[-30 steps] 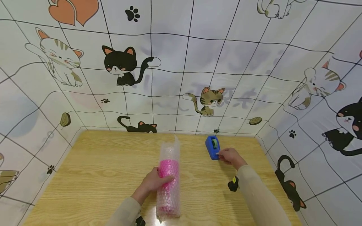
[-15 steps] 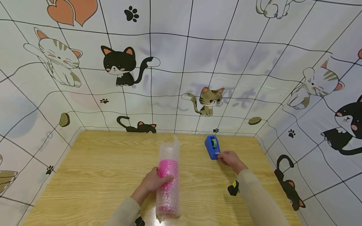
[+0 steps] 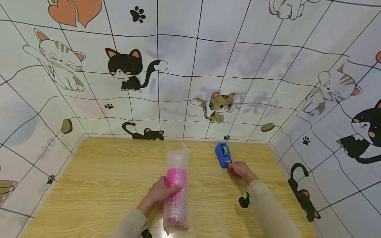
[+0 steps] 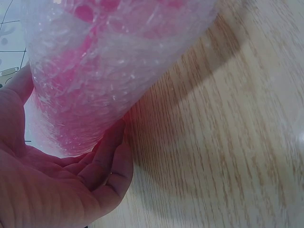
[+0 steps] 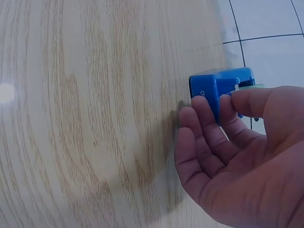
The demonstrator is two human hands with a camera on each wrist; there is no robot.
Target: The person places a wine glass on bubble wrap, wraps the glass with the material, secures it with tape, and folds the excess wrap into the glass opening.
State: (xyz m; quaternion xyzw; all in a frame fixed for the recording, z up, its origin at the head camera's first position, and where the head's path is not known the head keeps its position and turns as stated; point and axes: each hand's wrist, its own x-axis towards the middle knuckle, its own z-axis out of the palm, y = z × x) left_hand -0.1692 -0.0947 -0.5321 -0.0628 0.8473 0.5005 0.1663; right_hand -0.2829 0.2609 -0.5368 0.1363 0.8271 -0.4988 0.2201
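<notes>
A long pink cylindrical item in clear bubble wrap (image 3: 176,195) lies lengthwise on the wooden table. My left hand (image 3: 162,191) grips its side, thumb on top; in the left wrist view the fingers (image 4: 111,164) curl under the wrapped roll (image 4: 102,80). Farther back on the right sits a blue tape dispenser (image 3: 221,154) with a pale greenish tape roll (image 3: 225,151). At its near end, my right hand (image 3: 241,171) pinches the tape's end between thumb and forefinger. The right wrist view shows those fingertips close against the blue dispenser (image 5: 209,88); the tape piece itself is mostly hidden.
The wooden table (image 3: 119,172) is bounded at the back and sides by a white cat-print cloth wall (image 3: 178,66). A small black item with a yellow mark (image 3: 244,200) shows beside the right sleeve.
My right hand has moved slightly toward the near side, at the dispenser's front end. The left hand and the wrapped roll stay in place; the head view has shifted a little.
</notes>
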